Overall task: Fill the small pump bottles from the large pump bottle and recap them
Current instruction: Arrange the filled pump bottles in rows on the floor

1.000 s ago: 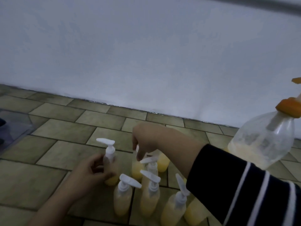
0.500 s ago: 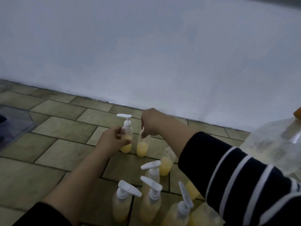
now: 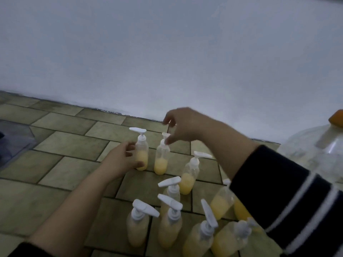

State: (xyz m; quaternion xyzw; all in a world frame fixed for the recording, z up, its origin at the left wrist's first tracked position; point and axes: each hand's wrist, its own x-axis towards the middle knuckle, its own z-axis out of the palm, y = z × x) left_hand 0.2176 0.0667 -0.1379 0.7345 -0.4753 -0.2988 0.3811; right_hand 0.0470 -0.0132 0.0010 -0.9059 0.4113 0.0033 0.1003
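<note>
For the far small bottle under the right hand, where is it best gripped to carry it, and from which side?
Probably round the clear body of the small bottle, below the white pump, coming from its right side. It stands upright, and the left hand with a neighbouring bottle crowds its left; the pump looks loose under the right hand.

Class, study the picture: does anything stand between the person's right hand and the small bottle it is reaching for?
Nothing visible does. The right hand is already at the pump top of the far small bottle, fingertips on it. The left hand holds the neighbouring bottle, beside it, not in the way.
</note>
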